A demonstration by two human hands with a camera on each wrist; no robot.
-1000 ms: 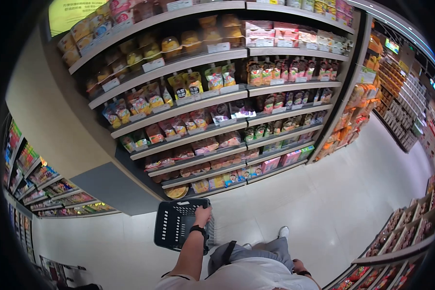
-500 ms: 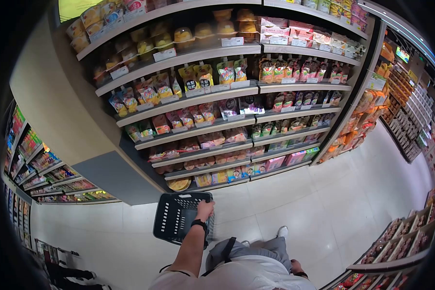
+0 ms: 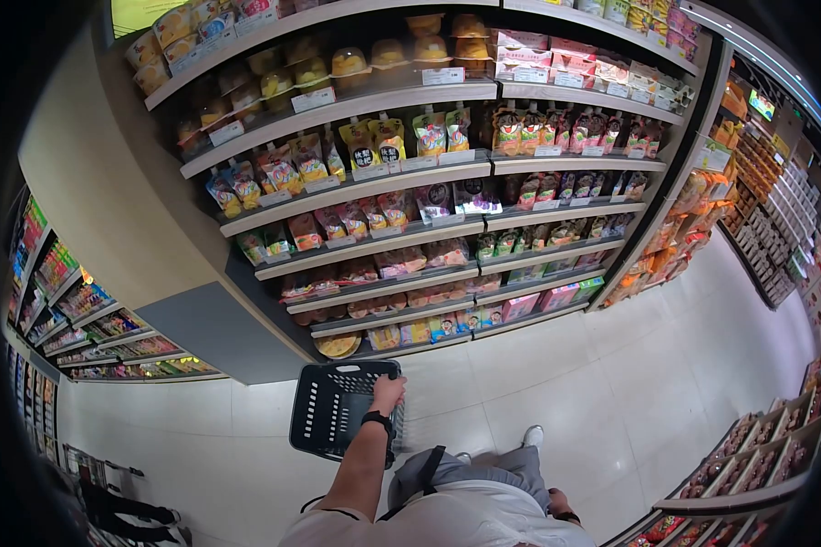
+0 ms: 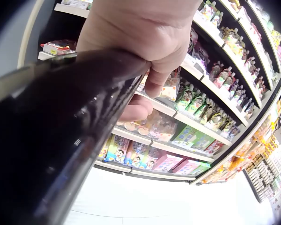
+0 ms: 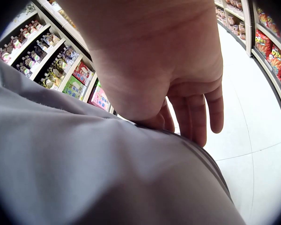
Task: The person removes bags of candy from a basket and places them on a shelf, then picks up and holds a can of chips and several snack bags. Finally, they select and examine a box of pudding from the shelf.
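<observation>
Two hands: my left hand (image 3: 388, 393) curls round the basket (image 3: 328, 421) handle, low before the snack shelves (image 3: 356, 193); only the right wrist view shows my right hand (image 5: 178, 70) hanging slack-fingered against grey trousers (image 5: 84, 164)

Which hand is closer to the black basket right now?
Left. The left hand grips the rim of the black basket; the right hand hangs against the grey trousers, apart from the basket.

Right hand (image 3: 560, 500) mostly hidden behind the trousers (image 3: 483, 469), basket (image 4: 51, 140) blurred and cut off by the edge, price tags (image 3: 442, 77) unreadable
</observation>
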